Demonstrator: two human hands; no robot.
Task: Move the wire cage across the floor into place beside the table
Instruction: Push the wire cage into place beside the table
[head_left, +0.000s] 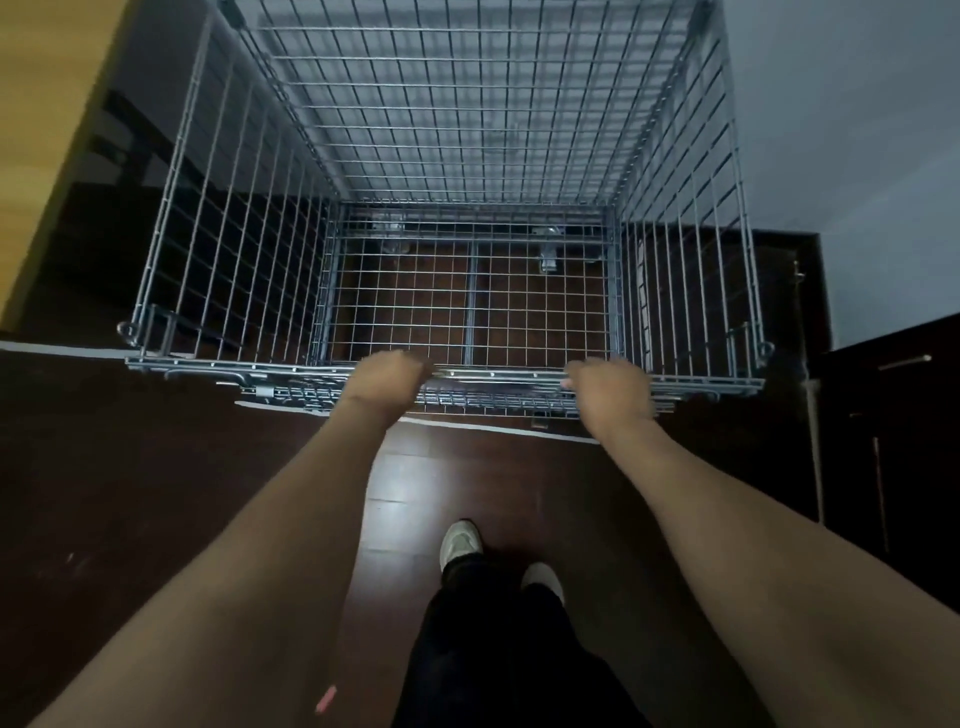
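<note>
A large grey wire cage (467, 156) with an open top stands on the dark wood floor straight ahead of me. Through its mesh bottom I see the floor and small caster wheels at the far side. My left hand (387, 382) is closed over the cage's near top rail, left of the middle. My right hand (610, 387) grips the same rail to the right. Both arms are stretched forward. A light wooden table edge (47, 156) runs along the far left, close to the cage's left wall.
A pale wall (857, 156) rises on the right behind the cage. A dark cabinet with a metal handle (904, 358) stands at the right edge. My legs and light shoes (460, 540) are on the floor below. A dark chair frame (130, 135) shows under the table.
</note>
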